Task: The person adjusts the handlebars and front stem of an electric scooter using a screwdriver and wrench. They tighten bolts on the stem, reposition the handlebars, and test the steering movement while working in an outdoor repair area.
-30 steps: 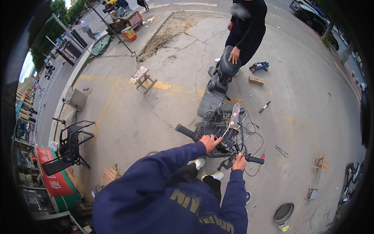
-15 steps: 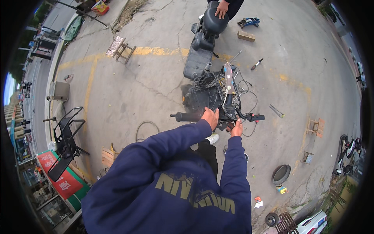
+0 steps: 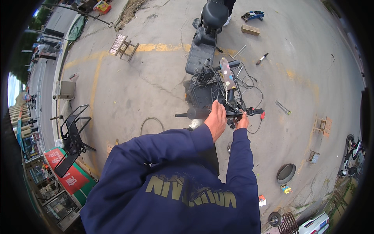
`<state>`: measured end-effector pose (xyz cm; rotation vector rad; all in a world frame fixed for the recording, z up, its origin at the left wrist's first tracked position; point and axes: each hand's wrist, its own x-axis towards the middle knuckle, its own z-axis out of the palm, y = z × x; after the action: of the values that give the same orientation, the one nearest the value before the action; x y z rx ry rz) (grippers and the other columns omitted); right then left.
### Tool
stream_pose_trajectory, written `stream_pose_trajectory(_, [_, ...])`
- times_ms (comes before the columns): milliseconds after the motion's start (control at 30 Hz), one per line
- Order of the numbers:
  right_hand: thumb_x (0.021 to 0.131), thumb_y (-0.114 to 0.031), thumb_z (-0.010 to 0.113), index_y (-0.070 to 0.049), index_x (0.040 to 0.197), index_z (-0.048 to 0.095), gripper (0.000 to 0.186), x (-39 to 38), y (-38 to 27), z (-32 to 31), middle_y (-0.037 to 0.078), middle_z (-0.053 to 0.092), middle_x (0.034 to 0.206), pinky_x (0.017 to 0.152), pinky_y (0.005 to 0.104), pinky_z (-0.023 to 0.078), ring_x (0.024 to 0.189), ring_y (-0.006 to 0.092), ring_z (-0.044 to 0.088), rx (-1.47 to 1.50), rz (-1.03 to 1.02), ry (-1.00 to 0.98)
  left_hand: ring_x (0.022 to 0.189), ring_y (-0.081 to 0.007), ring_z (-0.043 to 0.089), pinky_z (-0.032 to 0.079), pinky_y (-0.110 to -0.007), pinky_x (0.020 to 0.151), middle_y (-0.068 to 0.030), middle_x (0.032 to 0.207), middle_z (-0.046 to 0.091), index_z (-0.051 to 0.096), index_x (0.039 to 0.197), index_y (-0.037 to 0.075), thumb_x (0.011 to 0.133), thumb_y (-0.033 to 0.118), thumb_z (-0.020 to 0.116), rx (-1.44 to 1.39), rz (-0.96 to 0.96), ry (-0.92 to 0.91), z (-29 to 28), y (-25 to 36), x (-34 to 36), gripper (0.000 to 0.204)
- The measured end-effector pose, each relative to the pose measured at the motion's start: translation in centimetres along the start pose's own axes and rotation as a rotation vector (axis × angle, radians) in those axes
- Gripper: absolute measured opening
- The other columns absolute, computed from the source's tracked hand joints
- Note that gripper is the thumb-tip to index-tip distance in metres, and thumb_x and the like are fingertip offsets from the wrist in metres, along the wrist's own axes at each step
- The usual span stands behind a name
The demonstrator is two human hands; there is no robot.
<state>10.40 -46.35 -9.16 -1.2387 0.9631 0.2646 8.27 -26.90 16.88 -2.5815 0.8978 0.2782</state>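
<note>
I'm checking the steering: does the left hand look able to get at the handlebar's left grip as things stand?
Likely yes: the left grip sits right beside the left hand, on its left, and nothing shows between them.

Cracked grey concrete (image 3: 152, 109) beneath and all around the hands (image 3: 216, 120), with worn yellow lines (image 3: 156, 47) ahead. Soft, even daylight. Ahead and left of the hands, a low stool (image 3: 121, 45) with a patterned seat; directly left, a black-framed chair (image 3: 74, 132) near a red-and-green banner (image 3: 65, 171); farther left, a road (image 3: 47, 84) and pale sky (image 3: 14, 87). Well right of the hands, a small wooden stool (image 3: 326, 127) and parked two-wheelers (image 3: 350, 154); behind right, a white car (image 3: 314, 225).
</note>
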Motion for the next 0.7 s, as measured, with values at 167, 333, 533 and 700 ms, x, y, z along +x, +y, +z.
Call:
stream_pose_trajectory(167, [0.105,-0.042,0.044,-0.013,0.117,0.067,0.039,1.0,1.2,-0.5,0.002,0.066,0.101,0.068,0.0367,0.049,0.09,0.0166,0.06,0.078,-0.013,-0.041,0.115,-0.0326,0.058,0.039,-0.05,0.107,-0.0184,0.124,0.061,0.064,0.115,0.001,0.087,0.017,0.057,-0.231,-0.073,0.103,-2.6,-1.9,0.2,0.033])
stream_pose_trajectory(333, [0.104,-0.042,0.045,-0.012,0.117,0.067,0.039,1.3,1.1,-0.7,0.002,0.064,0.108,0.071,0.0377,0.05,0.095,0.0149,0.058,0.023,-0.084,-0.071,0.117,-0.0269,0.057,0.039,-0.047,0.108,-0.0119,0.123,0.06,0.064,0.113,0.005,0.082,0.023,0.068,-0.348,-0.078,0.098,-4.0,-4.5,-1.6,0.035])
stream_pose_trajectory(533, [0.104,-0.033,0.045,0.008,0.117,0.066,0.048,2.0,0.0,0.5,0.013,0.069,0.112,0.095,0.0317,0.046,0.104,0.0222,0.064,-0.065,-0.27,-0.009,0.117,-0.0278,0.058,0.043,-0.045,0.104,-0.0106,0.124,0.059,0.061,0.117,0.008,0.077,0.031,0.078,-0.562,0.041,-0.098,-3.5,-7.1,-1.9,0.049])
stream_pose_trajectory(700, [0.104,-0.034,0.045,0.008,0.117,0.066,0.048,4.8,1.1,0.0,0.015,0.07,0.108,0.093,0.0325,0.047,0.102,0.0224,0.065,-0.076,-0.295,0.04,0.119,-0.0291,0.058,0.048,-0.04,0.098,-0.0122,0.13,0.058,0.06,0.12,0.008,0.077,0.03,0.078,-0.631,0.18,-0.043,-0.9,-7.2,-0.7,0.051])
